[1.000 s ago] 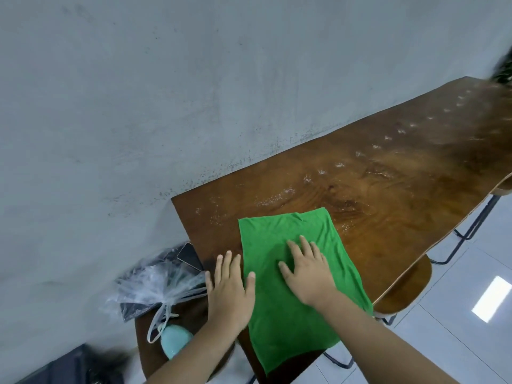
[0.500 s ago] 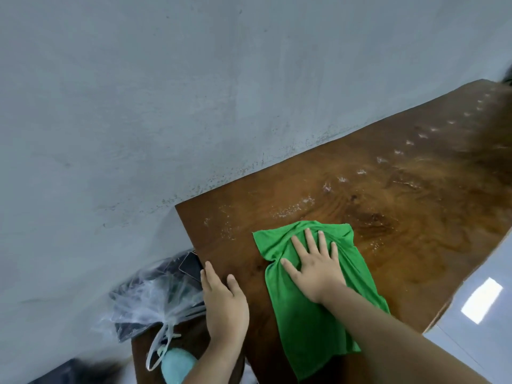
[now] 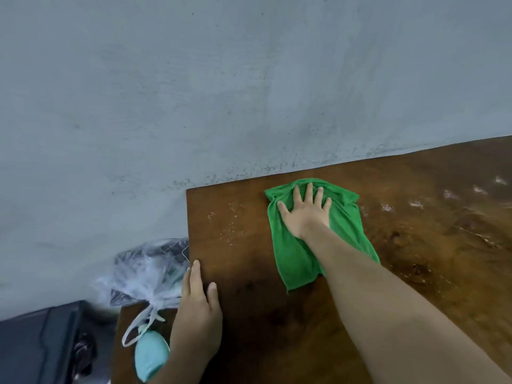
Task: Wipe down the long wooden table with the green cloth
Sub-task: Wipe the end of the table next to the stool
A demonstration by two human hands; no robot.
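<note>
The green cloth [image 3: 346, 231] lies crumpled on the long wooden table [image 3: 249, 245], close to the wall at the table's left end. My right hand [image 3: 304, 214] presses flat on the cloth with its fingers spread, the forearm stretched across the table. My left hand [image 3: 198, 306] rests on the table's left edge, fingers together, with nothing in it. White specks and wet smears dot the wood left of the cloth and along the far right.
A grey wall [image 3: 221, 92] runs right behind the table. Left of the table end, a lower wooden stool [image 3: 122, 345] carries a clear plastic bag [image 3: 144, 273] and a pale turquoise object [image 3: 151, 356]. A dark grey item [image 3: 36, 345] sits at bottom left.
My right hand has pushed the cloth away from me towards the wall, bunching its far edge. My left hand slid off to the table's left edge. The view has shifted left.
</note>
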